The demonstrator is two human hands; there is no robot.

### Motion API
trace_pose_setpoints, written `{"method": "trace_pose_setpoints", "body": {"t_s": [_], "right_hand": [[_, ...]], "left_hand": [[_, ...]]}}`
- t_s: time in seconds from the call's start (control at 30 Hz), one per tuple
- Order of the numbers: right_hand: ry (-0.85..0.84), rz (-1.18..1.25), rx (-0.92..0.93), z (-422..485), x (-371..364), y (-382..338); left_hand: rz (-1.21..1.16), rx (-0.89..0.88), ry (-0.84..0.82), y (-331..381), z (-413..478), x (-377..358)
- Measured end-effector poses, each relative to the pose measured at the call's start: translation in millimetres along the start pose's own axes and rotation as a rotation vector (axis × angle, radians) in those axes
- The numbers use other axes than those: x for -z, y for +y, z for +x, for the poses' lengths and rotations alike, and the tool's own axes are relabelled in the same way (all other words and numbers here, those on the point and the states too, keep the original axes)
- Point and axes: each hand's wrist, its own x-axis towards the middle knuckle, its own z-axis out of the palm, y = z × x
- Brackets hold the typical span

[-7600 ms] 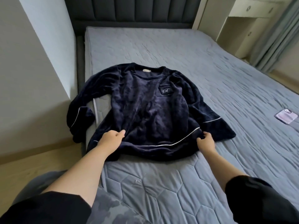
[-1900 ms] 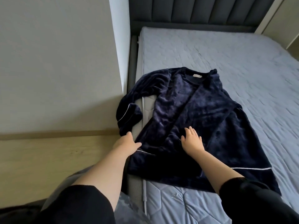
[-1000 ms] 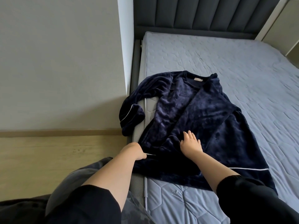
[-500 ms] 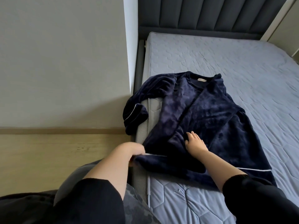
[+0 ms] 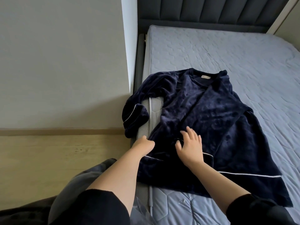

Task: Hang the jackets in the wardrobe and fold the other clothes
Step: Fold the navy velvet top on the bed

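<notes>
A navy velvet top (image 5: 211,120) lies on the quilted bed (image 5: 227,54) near its left edge, with its right side folded across the front. One sleeve (image 5: 134,117) droops over the bed's side. The right hand (image 5: 190,147) rests flat on the fabric, fingers spread. The left hand (image 5: 142,143) meets the top's left edge. Its fingers are hidden, so I cannot tell their grip.

Navy top (image 5: 211,117) on bed (image 5: 227,54); right hand (image 5: 190,147) flat on it; left hand (image 5: 143,143) tucked under its edge.
</notes>
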Motion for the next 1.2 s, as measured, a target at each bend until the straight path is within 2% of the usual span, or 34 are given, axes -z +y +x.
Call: {"method": "trace_pose_setpoints", "body": {"t_s": [0.07,0.13,0.2,0.23,0.33,0.4,0.5,0.53,0.6,0.67,0.73,0.8,0.87,0.9,0.93,0.97,1.0,1.03,1.07,1.1,1.13,1.17,1.2], "right_hand": [[0.093,0.091,-0.043,22.8,3.0,-12.0],[0.065,0.116,-0.108,49.1,0.4,-23.7],[-0.040,0.094,-0.164,72.6,-8.8,-31.9],[-0.110,0.069,-0.182,81.3,-16.0,-33.3],[-0.292,-0.073,-0.179,89.6,-43.5,-28.9],[-0.290,-0.144,-0.161,87.0,-59.1,-21.6],[-0.253,-0.193,-0.151,86.1,-72.8,-15.3],[-0.245,-0.203,-0.154,87.5,-74.8,-14.6],[-0.238,-0.212,-0.157,90.1,-77.8,-14.2],[-0.251,-0.213,-0.157,90.4,-77.5,-14.3],[-0.274,-0.164,-0.161,92.1,-73.3,-13.7],[-0.287,-0.050,-0.174,96.8,-67.0,-12.5],[-0.300,0.209,-0.238,102.8,-51.5,-11.9],[-0.293,0.459,-0.315,105.5,-38.4,-10.2],[-0.288,0.766,-0.413,107.4,-25.8,-6.4],[-0.291,1.043,-0.513,108.1,-10.5,-2.0],[-0.326,1.247,-0.600,108.0,5.8,6.1],[-0.412,1.397,-0.642,106.5,21.0,18.5],[-0.532,1.544,-0.679,104.4,33.3,27.7],[-0.621,1.672,-0.635,99.8,41.2,33.9],[-0.728,1.768,-0.537,91.2,48.6,37.8],[-0.733,1.653,-0.487,87.7,54.2,41.1],[-0.744,1.507,-0.555,85.8,58.0,45.3]], "left_hand": [[-0.275,0.028,0.201,16.4,14.0,11.0],[-0.741,0.085,0.267,24.5,30.0,19.0],[-1.272,0.142,0.145,23.6,40.7,25.0],[-1.453,0.186,0.075,19.9,46.0,28.7],[-1.708,0.347,-0.024,9.0,66.7,39.5],[-1.760,0.397,-0.008,5.2,79.0,44.9],[-1.751,0.422,0.131,-5.1,97.5,56.0],[-1.765,0.412,0.242,-7.5,102.1,64.2],[-1.763,0.374,0.582,-11.9,107.3,85.9],[-1.526,0.343,0.858,-5.2,96.8,111.2],[-1.361,0.129,1.027,14.8,79.5,131.5],[-1.182,-0.130,1.118,44.0,57.0,141.8],[-1.101,-0.319,1.028,76.3,32.5,138.6],[-1.128,-0.396,0.859,88.6,22.6,133.3],[-1.192,-0.461,0.587,97.1,12.0,126.9],[-1.257,-0.513,0.216,101.3,1.5,120.9],[-1.224,-0.530,-0.160,100.8,-8.0,114.8],[-1.096,-0.538,-0.489,96.5,-13.9,107.8],[-0.933,-0.525,-0.707,90.3,-14.8,100.6],[-0.794,-0.479,-0.798,84.0,-12.2,91.5],[-0.725,-0.398,-0.779,80.0,-9.4,82.0],[-0.734,-0.306,-0.674,77.2,-6.2,72.3],[-0.764,-0.218,-0.554,73.1,-2.4,62.1]]}}
